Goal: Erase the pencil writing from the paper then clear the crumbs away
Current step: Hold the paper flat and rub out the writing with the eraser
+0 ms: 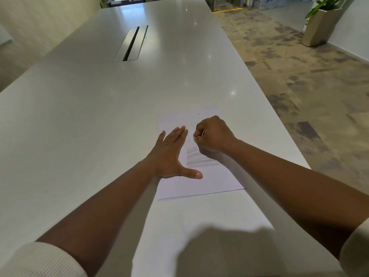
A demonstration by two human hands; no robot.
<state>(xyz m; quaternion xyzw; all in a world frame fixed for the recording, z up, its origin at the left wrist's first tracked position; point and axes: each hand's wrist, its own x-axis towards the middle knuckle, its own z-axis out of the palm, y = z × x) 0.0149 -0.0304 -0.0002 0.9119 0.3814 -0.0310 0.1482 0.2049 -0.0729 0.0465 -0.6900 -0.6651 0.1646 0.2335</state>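
A white sheet of paper (207, 182) lies on the grey table (99, 108) near its right edge. Grey pencil writing (197, 157) covers the middle of the sheet, partly under my right hand. My left hand (171, 154) lies flat on the left part of the paper, fingers straight and thumb spread, pressing it down. My right hand (213, 134) is curled into a fist over the paper and grips a small white eraser (202, 133); only a sliver of it shows between the fingers. A few dark specks lie near the paper's far edge.
A long metal cable slot (131, 44) runs down the table's centre farther away. The table's right edge drops to patterned carpet (299, 72). A potted plant (321, 23) stands at the far right by the wall.
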